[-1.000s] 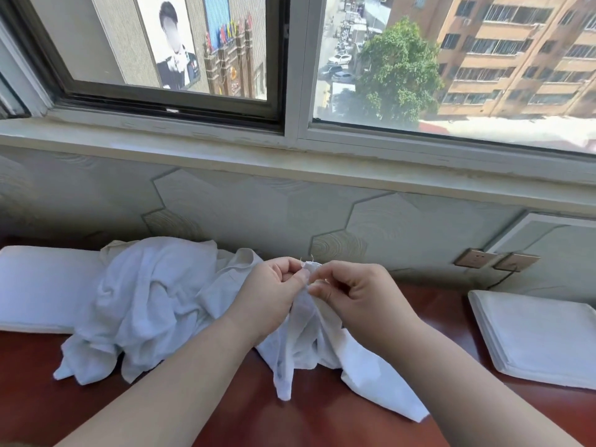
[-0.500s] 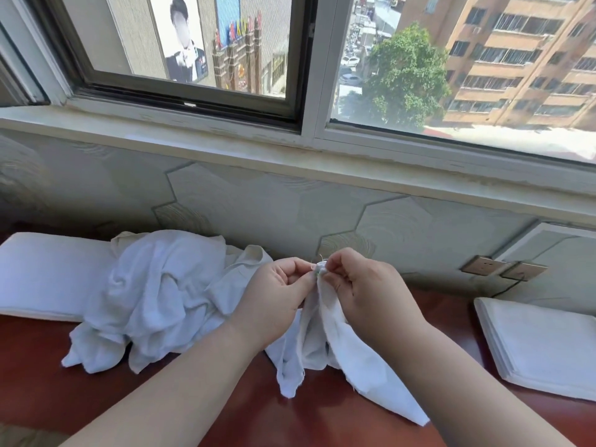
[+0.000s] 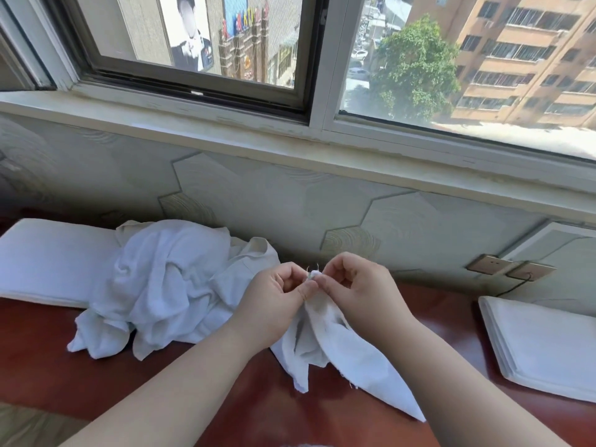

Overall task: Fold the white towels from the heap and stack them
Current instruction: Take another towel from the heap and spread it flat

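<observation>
Because the towel (image 3: 325,343) is limp and light (threads fray at its corner), that corner is pinched by left hand (image 3: 277,301) and right hand (image 3: 358,285); adjacent corners should be taken.

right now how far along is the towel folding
Done: a flat stack of folded white towels lies at the right. In hand: left hand and right hand pinch the top corner of one limp white towel, not yet folded. Left: the crumpled heap of white towels at the left.

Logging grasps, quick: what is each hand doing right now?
Left hand: closed, pinching the towel at its top corner.
Right hand: closed, pinching the same corner.
</observation>
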### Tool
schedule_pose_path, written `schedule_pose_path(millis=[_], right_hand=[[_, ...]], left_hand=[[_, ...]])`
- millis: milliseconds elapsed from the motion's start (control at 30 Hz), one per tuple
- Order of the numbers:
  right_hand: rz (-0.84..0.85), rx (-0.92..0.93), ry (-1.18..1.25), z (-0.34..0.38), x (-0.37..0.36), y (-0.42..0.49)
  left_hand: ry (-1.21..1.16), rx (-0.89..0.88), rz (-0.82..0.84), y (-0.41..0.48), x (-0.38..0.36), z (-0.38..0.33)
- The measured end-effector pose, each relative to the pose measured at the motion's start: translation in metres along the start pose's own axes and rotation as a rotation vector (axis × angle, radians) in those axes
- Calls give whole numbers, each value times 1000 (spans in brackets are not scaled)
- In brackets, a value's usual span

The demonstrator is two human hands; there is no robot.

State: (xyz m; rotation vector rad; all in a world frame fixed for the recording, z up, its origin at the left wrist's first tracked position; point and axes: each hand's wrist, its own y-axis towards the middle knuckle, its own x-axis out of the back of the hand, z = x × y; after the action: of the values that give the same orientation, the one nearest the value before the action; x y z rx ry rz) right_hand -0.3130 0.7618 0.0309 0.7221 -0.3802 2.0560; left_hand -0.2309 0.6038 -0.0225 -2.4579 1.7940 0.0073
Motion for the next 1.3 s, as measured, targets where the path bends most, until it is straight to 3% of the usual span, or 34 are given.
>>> schedule_pose_path(millis=[167,267,400,500,600,767,900,1067,1300], right_hand=[[480,-139,-287,-52,-18,6],[564,-177,-463,-105,-29,-4],[552,-152,-779,-163,-25,-10],[577,-71,-922,-181,-14,-3],[579,-231,-839,-192,-7,16],[706,-381,-937,-190,2,46],[797,-342,-1073,-182,20,60],[722,-338,-1059,-204,21,67],[688,-116,-968,-261,7,57]], left_hand=[[16,174,-240,-3,13,46],[54,308,-440,-6,37,83],[95,428,-596,-27,64,120],[62,489,-556,-39,63,133],[152,527,-498,-43,53,140],[62,569,-704,-41,37,136],[119,461,-766,-45,26,112],[339,523,-653,-66,18,116],[526,746,-501,-118,26,157]])
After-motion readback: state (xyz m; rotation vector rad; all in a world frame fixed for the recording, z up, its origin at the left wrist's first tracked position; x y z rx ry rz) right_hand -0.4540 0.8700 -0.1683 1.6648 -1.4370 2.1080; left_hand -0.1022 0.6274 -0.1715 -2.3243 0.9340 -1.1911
